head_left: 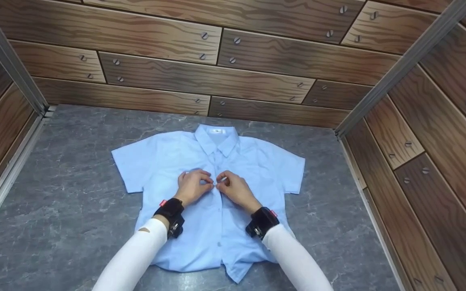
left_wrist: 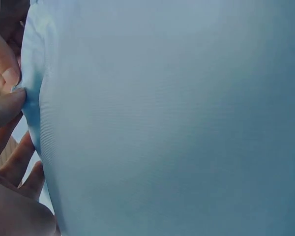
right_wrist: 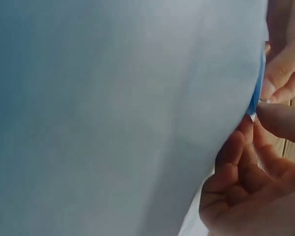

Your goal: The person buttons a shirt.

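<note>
A light blue short-sleeved shirt (head_left: 180,230) lies front up on the grey surface, collar (head_left: 227,145) toward the back wall. My left hand (head_left: 194,186) and right hand (head_left: 236,189) meet over the button placket at chest height. In the left wrist view, the left thumb (left_wrist: 10,103) pinches the raised placket edge, close to the other hand's fingertips. The right wrist view shows the right thumb (right_wrist: 280,118) and fingers pinching the fabric edge from the other side. The button between the fingertips is mostly hidden. Lower buttons (head_left: 219,244) show down the front.
Wood-patterned panels (head_left: 156,72) stand behind and at both sides, with metal corner posts (head_left: 403,68). The grey marbled surface (head_left: 71,182) extends around the shirt. One front corner of the hem (head_left: 238,271) juts out toward me. Both wrists wear black cameras (head_left: 263,222).
</note>
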Tool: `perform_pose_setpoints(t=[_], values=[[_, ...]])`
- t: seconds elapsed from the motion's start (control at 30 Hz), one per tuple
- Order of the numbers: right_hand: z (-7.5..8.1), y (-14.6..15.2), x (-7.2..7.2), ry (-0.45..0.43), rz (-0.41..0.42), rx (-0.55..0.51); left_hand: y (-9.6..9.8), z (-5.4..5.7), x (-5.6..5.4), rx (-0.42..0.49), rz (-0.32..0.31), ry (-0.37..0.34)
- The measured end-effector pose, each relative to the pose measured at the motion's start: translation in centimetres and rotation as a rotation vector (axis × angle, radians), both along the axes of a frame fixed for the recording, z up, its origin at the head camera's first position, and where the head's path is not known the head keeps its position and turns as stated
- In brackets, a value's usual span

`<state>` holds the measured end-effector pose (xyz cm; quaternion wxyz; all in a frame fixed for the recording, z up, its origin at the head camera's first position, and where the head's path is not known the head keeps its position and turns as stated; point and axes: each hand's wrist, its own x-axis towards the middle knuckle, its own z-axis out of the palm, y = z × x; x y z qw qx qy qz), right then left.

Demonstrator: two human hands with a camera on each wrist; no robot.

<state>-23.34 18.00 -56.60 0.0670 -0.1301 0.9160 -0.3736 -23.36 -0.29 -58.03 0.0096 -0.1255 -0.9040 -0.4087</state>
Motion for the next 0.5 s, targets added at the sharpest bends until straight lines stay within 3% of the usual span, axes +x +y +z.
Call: perform_pose_setpoints(t=[0.17, 0.5], values=[[0.15, -0.24, -0.02, 0.073, 0.006, 0.020, -0.09, 0.06, -0.08, 0.031, 0.020, -0.002], [0.14, -1.02, -0.26, 0.014, -0.081, -0.049, -0.27, 0.24, -0.18, 0.081, 0.051, -0.020]])
